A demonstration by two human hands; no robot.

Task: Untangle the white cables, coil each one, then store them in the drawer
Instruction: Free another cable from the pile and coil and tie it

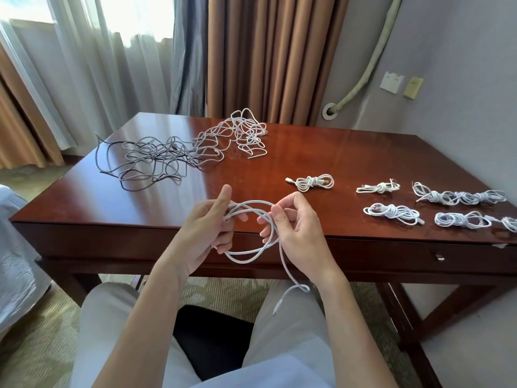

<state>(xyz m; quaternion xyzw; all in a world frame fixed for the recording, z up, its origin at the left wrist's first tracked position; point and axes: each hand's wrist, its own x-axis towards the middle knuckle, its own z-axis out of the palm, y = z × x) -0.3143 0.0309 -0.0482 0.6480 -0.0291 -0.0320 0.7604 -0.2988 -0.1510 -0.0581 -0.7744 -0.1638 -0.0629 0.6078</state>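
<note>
Coiling step in hand. My left hand grips a gathered set of loops of one white cable, fingers curled round the bundle, thumb raised toward the far side. My right hand pinches the same cable just beside the loops, thumb and forefinger closed on the strand, other fingers loosely curled. Both hands hang over the near edge of the desk, above my lap.

The cable's free tail drops from the right hand, kinks into a small loop below the desk edge and ends in a plug near my right knee.

Far left on the desk: tangled pile, greyish strands to the left, whiter ones to the right, not yet sorted. Right side: finished bundles in rough rows; nearest to my hands is one coiled bundle, more well apart toward the right edge. The drawer front sits below the near edge, closed, with a small pull on the right.

To do this well, I judge: keep each loop the same size as those held; let the strand slide through the right pinch rather than twist it; shake out the tail's kink before it reaches the coil; save enough tail to wrap round the middle, as the finished bundles show.
</note>
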